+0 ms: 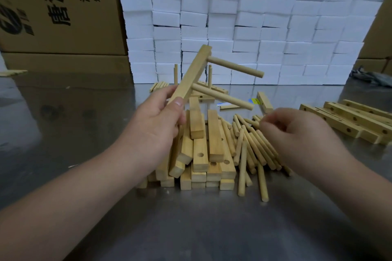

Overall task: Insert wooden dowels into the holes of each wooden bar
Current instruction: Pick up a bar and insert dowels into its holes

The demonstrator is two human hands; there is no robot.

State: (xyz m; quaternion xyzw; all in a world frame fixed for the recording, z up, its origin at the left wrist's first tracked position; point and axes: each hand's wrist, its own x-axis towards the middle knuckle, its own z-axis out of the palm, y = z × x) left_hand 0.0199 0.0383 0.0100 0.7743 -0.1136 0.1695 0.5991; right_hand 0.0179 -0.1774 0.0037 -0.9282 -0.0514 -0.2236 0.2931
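left of right hand (pixel 297 133), left hand (pixel 157 122) grips bar (pixel 193 72).

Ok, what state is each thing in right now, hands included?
held bar: raised, tilted, two dowels seated.
left hand: grips the held bar's lower end.
right hand: fingers curled over loose dowels; grasp unclear.
loose dowels: heaped, lying flat.
bar pile: stacked, visible holes empty.
right-side bars: lying flat, holes empty.
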